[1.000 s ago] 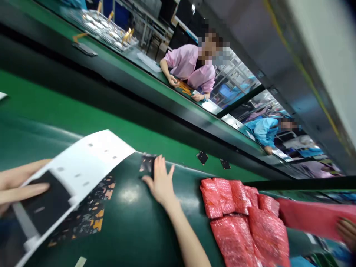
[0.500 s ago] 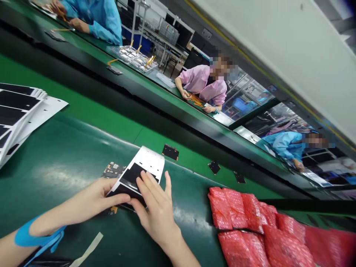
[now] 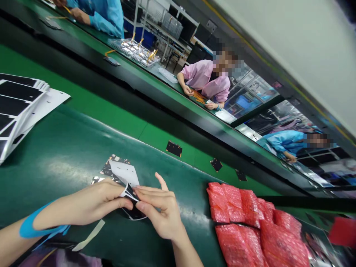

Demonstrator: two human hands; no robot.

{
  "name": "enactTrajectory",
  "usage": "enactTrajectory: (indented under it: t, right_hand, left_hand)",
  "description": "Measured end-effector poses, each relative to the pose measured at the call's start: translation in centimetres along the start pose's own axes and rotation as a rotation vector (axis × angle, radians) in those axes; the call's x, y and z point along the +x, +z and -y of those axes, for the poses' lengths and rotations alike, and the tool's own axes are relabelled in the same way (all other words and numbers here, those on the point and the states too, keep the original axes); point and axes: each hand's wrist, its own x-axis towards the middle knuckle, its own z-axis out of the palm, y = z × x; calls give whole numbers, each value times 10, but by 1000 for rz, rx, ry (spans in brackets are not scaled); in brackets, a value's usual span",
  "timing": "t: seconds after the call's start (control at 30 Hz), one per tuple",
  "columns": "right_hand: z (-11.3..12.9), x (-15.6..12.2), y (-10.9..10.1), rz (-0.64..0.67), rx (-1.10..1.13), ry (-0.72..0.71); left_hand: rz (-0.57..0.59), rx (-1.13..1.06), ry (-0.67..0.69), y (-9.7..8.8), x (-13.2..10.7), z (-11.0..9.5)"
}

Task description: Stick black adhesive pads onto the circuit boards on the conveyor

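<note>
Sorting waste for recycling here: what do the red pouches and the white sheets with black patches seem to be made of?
The red pouches look like plastic bubble film: glossy, with a fine dimpled surface. The white sheets look thin and smooth, possibly a paper or plastic liner; the look leaves that open. The black patches look matte, perhaps foam or film, but they are too small to tell.

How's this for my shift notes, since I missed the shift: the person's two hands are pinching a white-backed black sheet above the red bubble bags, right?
Not quite: the left hand and right hand are pinching the white-backed black sheet above the green mat, not above the red bubble bags, which lie to their right in the head view.
</note>
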Motion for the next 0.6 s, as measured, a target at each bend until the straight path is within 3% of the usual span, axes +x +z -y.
enactTrajectory:
  t: [0.17, 0.23, 0.3, 0.37, 0.4, 0.43, 0.5, 0.57, 0.6]
  right_hand:
    - [-15, 2, 6, -60, 250, 201]
    - [-26, 8, 8, -294, 351, 318]
    - [-33, 18, 8, -680, 426, 372]
    - [-31, 32, 9, -996, 457, 330]
    - [-27, 40, 9, -1055, 460, 294]
    - [-20, 47, 11, -1037, 466, 265]
    - [-4, 58, 14, -818, 503, 238]
    - [8, 63, 17, -583, 529, 196]
    - [10, 63, 19, -545, 500, 152]
  left_hand:
    - [-74, 106, 38, 4, 5, -9]
    - [-120, 159, -28, 8, 2, -8]
    - [-269, 288, -150, 13, -1, -4]
    - [-453, 525, -241, 21, -3, -1]
    - [-499, 665, -239, 24, -1, -1]
    - [-511, 803, -214, 26, 1, -2]
    - [-454, 990, -121, 25, 8, -7]
    - [-417, 1031, -134, 12, 9, -12]
    - [-427, 992, -188, 1, 6, -13]
